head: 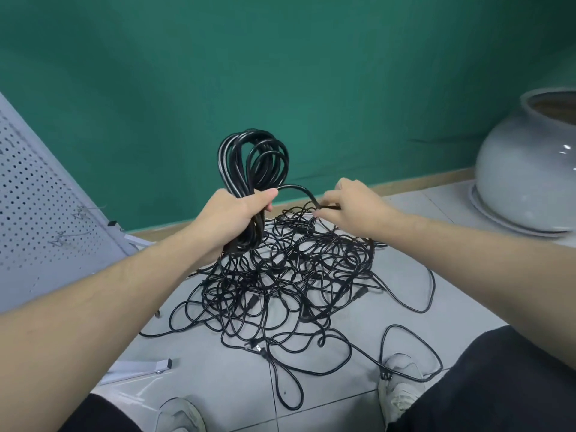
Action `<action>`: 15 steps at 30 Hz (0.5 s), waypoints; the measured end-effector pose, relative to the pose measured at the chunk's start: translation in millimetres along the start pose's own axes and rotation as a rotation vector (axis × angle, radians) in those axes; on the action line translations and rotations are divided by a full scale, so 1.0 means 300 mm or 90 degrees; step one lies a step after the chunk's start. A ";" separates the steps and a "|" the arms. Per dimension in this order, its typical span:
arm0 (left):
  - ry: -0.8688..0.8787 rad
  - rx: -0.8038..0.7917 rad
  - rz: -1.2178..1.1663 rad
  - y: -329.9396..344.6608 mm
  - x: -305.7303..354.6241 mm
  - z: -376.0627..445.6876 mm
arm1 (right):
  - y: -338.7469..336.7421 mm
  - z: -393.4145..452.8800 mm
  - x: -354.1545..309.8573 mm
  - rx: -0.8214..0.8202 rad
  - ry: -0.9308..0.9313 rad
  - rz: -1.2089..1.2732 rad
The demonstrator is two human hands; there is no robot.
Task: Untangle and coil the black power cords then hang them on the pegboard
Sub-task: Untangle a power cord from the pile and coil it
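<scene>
My left hand [232, 215] grips a coil of black power cord [252, 160] upright at its middle, loops standing above the fist. A strand arcs from the coil to my right hand [350, 202], which pinches the cord between its fingertips just above the pile. A large tangle of black cords [290, 275] lies on the tiled floor below both hands, with plugs [258, 349] showing at its near edge. The grey pegboard [46, 213] leans at the left, bearing small wire hooks [62, 240].
A large pale ceramic pot [526, 169] stands on a ledge at the right. A green wall runs behind. My knees and white shoes [399, 391] frame the near floor. A white metal bar [140, 367] lies at the lower left by the pegboard's foot.
</scene>
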State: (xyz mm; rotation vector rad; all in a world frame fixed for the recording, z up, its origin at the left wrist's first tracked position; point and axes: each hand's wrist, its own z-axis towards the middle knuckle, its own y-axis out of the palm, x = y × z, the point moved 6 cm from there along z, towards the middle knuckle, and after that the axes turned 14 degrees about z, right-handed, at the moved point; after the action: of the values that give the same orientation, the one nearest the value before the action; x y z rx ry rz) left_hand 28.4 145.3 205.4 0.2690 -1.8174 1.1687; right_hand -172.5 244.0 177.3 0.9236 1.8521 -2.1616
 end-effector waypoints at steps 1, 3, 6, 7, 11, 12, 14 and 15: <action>-0.021 0.002 -0.009 -0.006 -0.007 0.003 | 0.001 -0.002 -0.007 0.008 -0.031 0.035; -0.075 -0.005 -0.032 -0.017 -0.028 0.002 | -0.018 -0.014 -0.037 0.057 -0.111 0.114; -0.125 -0.027 -0.072 -0.022 -0.059 -0.006 | -0.052 -0.051 -0.098 0.092 -0.225 0.140; -0.127 -0.040 -0.075 -0.019 -0.062 -0.009 | -0.064 -0.066 -0.121 0.111 -0.264 0.136; -0.089 -0.119 -0.004 0.020 -0.054 -0.023 | -0.098 -0.113 -0.206 0.168 -0.373 0.147; -0.071 -0.148 0.010 0.035 -0.044 -0.033 | -0.105 -0.118 -0.220 0.171 -0.376 0.173; -0.020 -0.196 0.046 0.066 -0.032 -0.045 | -0.105 -0.112 -0.220 0.167 -0.336 0.235; 0.003 -0.212 0.060 0.080 -0.025 -0.052 | -0.100 -0.105 -0.211 0.170 -0.304 0.259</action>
State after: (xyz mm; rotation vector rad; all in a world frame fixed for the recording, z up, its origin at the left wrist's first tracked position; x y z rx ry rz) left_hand 27.1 168.2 186.9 -0.0106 -2.0025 0.9076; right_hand -125.5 263.0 235.2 0.6684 1.0744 -2.1502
